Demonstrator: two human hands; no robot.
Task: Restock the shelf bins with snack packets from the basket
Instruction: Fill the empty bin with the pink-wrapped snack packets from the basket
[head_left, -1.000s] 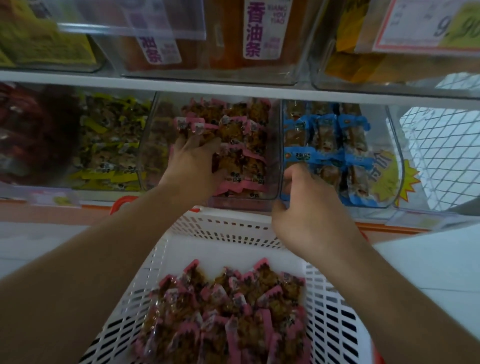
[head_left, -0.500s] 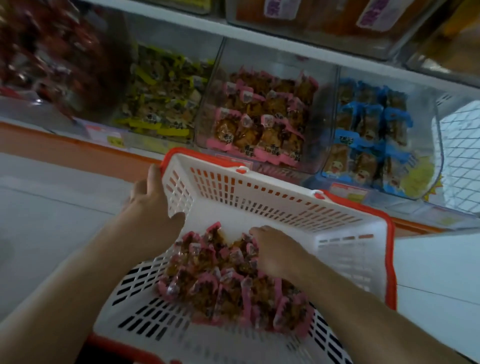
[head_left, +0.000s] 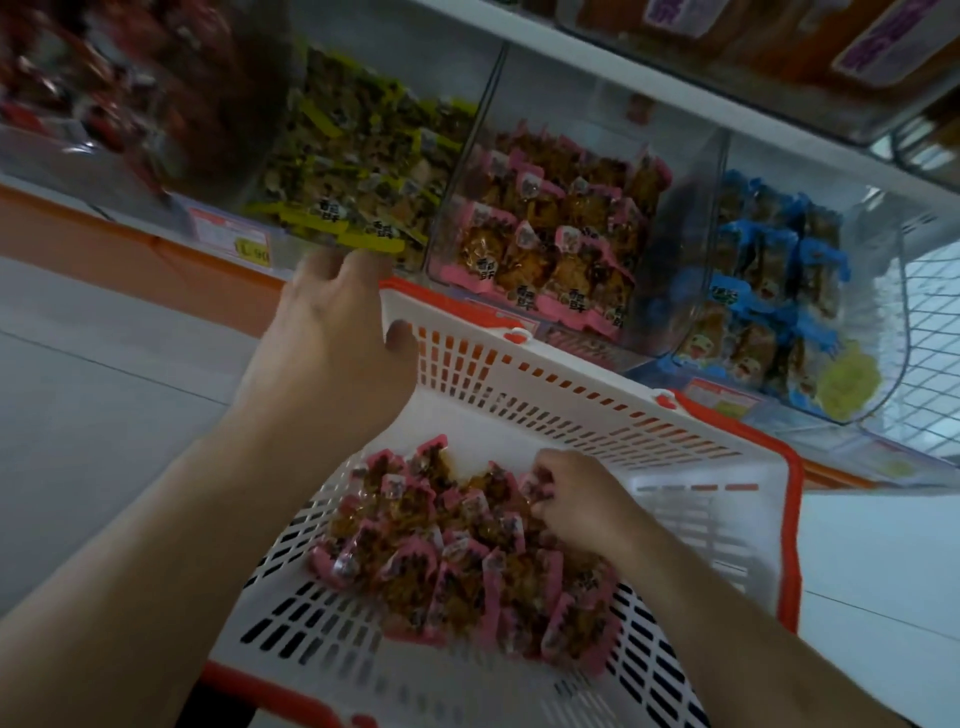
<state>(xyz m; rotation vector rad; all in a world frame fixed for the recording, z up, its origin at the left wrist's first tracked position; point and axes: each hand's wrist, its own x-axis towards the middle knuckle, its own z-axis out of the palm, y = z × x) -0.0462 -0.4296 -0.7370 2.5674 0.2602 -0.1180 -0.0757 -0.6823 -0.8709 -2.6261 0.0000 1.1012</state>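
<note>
Now, basket (head_left: 519, 410): holds pink packets (head_left: 457, 561)
Left hand (head_left: 332, 353): fingers grip the basket's far corner
Right hand (head_left: 582, 504): fingers pinch packets inside the basket

Dim, flat light; tilted wide-angle view, upper-left corner smeared, perhaps by motion.

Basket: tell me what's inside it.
The basket holds a pile of pink packets. The right hand digs into the pile, fingers curled on packets. The left hand grips the rim. What lies beneath the pile is covered.
</note>
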